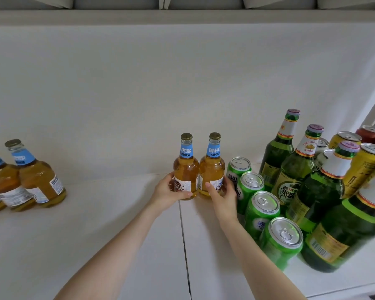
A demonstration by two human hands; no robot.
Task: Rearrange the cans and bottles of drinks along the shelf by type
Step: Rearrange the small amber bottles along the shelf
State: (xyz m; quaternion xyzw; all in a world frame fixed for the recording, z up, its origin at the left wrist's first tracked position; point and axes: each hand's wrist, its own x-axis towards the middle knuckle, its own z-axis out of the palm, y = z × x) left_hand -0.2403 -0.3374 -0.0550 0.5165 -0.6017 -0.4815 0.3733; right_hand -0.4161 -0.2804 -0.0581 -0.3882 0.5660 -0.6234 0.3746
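Observation:
Two small amber beer bottles with blue neck labels stand side by side mid-shelf. My left hand (pixel 168 192) is wrapped around the base of the left amber bottle (pixel 186 167). My right hand (pixel 222 194) grips the base of the right amber bottle (pixel 212 166). Three more amber bottles of the same kind (pixel 38 176) stand at the far left. Right of my hands runs a row of several green cans (pixel 262 211). Behind them are several tall green glass bottles (pixel 299 172).
Yellow cans (pixel 365 167) and a red can (pixel 370 133) stand at the far right behind the green bottles. A seam (pixel 183 234) splits the white shelf (pixel 95 224). The white back wall is close behind, and an upper shelf edge (pixel 182 16) runs overhead.

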